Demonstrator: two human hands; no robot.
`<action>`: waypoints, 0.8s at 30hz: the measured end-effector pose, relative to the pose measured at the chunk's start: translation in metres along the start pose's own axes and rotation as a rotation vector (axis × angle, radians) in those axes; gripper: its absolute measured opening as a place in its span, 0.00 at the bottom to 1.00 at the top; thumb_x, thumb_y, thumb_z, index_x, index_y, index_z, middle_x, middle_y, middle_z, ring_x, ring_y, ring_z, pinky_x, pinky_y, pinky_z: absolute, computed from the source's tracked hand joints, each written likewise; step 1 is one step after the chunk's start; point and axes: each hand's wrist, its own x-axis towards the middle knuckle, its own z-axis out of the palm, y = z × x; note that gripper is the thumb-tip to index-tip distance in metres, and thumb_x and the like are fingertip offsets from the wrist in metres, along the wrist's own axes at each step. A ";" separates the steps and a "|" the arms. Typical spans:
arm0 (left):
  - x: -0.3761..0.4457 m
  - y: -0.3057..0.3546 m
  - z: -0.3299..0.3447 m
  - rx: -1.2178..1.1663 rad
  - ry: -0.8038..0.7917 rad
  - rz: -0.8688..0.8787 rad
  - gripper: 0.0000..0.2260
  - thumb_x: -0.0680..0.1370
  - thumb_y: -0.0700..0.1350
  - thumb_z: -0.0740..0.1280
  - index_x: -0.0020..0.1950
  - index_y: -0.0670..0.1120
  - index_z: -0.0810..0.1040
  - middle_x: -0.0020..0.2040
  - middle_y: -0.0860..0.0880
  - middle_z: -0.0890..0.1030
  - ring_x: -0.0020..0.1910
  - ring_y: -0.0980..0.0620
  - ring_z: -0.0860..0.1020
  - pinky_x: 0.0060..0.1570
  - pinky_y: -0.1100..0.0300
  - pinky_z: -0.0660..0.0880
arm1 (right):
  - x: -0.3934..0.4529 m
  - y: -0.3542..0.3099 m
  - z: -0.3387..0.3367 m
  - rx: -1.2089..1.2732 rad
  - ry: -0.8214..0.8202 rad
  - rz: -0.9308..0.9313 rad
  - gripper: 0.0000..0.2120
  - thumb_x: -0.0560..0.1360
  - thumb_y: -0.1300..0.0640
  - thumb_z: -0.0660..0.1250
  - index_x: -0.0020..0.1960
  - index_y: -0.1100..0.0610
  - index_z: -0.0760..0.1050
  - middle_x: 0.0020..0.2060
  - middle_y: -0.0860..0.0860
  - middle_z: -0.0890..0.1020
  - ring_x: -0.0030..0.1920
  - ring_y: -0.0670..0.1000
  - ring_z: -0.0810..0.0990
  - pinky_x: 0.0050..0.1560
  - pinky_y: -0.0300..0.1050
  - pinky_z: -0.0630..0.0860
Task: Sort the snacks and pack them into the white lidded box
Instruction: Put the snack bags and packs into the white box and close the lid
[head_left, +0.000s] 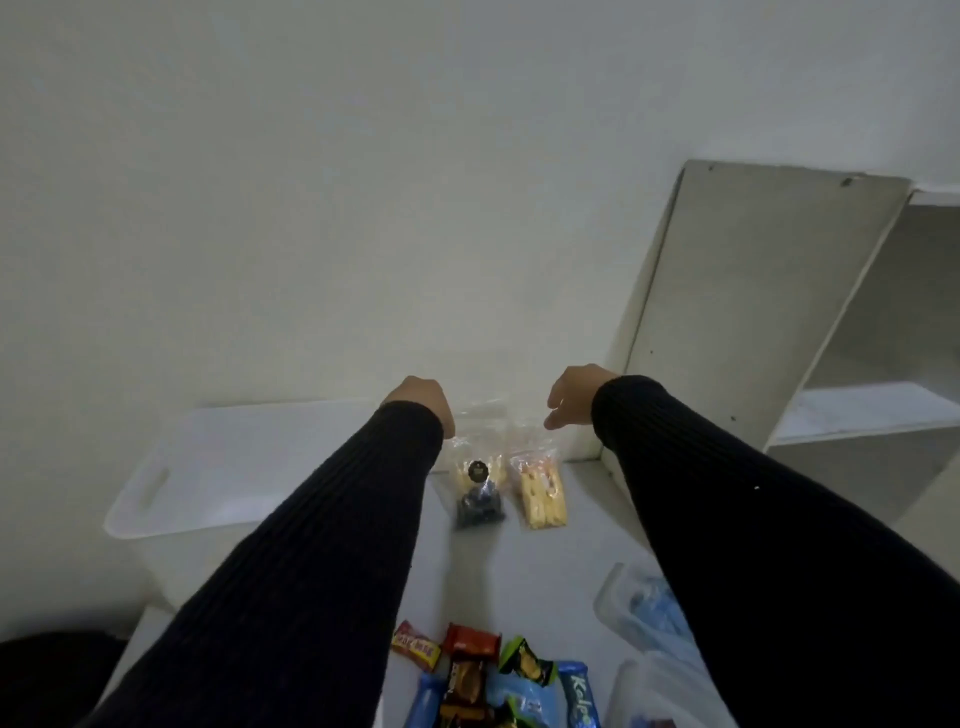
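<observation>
Nearby, a white open-shelved cabinet (810, 322) stands at the right and a heap of coloured snack wrappers (498, 680) lies close to the camera; the white plastic box (218, 483) sits left, partly behind the left sleeve; the left hand (418, 402) pinches a clear snack bag (478, 483) hanging beside a second clear bag of yellow sticks (537, 493); the right hand (571, 397) hovers just right of both, fingers loosely curled, holding nothing.

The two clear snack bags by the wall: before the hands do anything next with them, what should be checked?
1. White box beside the bags: ok.
2. Box lid off: cannot tell.
3. Left hand gripping the dark-filled bag: cannot tell, fingers hidden.
4. Right hand free: ok, loosely curled above the yellow-filled bag.
5. Wrapped snacks still unsorted: not ok.
</observation>
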 end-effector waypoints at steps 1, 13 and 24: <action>0.015 0.005 0.011 -0.005 -0.007 0.000 0.09 0.76 0.45 0.67 0.52 0.41 0.77 0.47 0.46 0.75 0.43 0.50 0.74 0.42 0.63 0.72 | 0.012 0.009 0.004 -0.005 -0.020 -0.012 0.23 0.75 0.48 0.67 0.66 0.58 0.74 0.64 0.53 0.76 0.65 0.54 0.74 0.63 0.46 0.71; 0.131 0.036 0.172 -0.379 -0.170 -0.122 0.33 0.76 0.49 0.68 0.76 0.61 0.54 0.75 0.39 0.53 0.72 0.39 0.62 0.70 0.51 0.64 | 0.168 0.095 0.116 0.325 -0.232 -0.073 0.30 0.71 0.59 0.73 0.71 0.50 0.68 0.70 0.51 0.70 0.69 0.53 0.69 0.66 0.43 0.67; 0.164 0.025 0.236 -0.496 0.080 -0.204 0.33 0.74 0.41 0.71 0.74 0.60 0.62 0.76 0.41 0.48 0.74 0.40 0.59 0.72 0.57 0.59 | 0.219 0.109 0.194 0.730 -0.257 -0.001 0.30 0.69 0.65 0.74 0.69 0.51 0.72 0.69 0.52 0.72 0.65 0.53 0.74 0.52 0.36 0.70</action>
